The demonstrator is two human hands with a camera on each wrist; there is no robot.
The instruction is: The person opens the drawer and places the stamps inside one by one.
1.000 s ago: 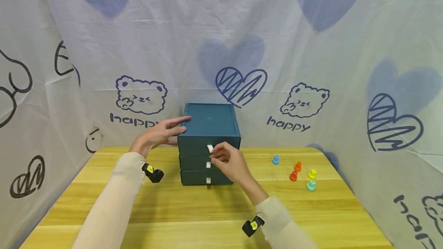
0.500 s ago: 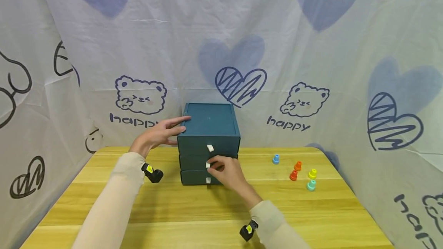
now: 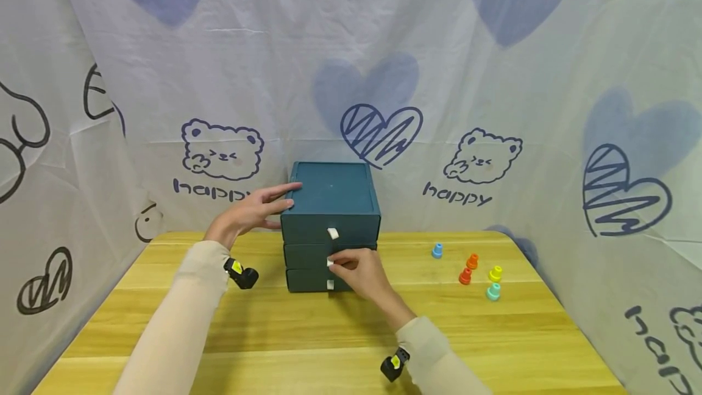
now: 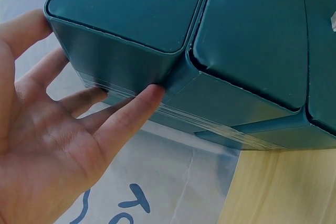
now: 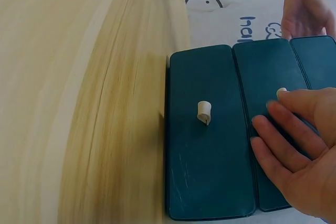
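Note:
A dark teal three-drawer box [image 3: 331,191] stands at the back of the table. Fingers of my left hand [image 3: 244,215] rest on its left side and top edge; in the left wrist view the left hand [image 4: 68,124] has its fingers extended along the box's side wall. My right hand [image 3: 362,273] pinches the white pull tab [image 3: 329,263] of the middle drawer [image 3: 304,256] between thumb and forefinger. Its other fingers lie close over the middle drawer front in the right wrist view. Above and below are the top drawer's tab [image 3: 333,233] and the bottom drawer's tab [image 5: 204,112].
Several small stepped plastic pieces stand right of the box: blue [image 3: 437,251], orange [image 3: 472,261], red [image 3: 465,276], yellow [image 3: 495,273] and mint [image 3: 493,291]. A printed white curtain [image 3: 307,78] hangs behind the wooden table [image 3: 296,334].
My right hand has moved down from beside the top drawer's tab to the middle drawer's tab and now pinches it. The left hand stays in place on the box.

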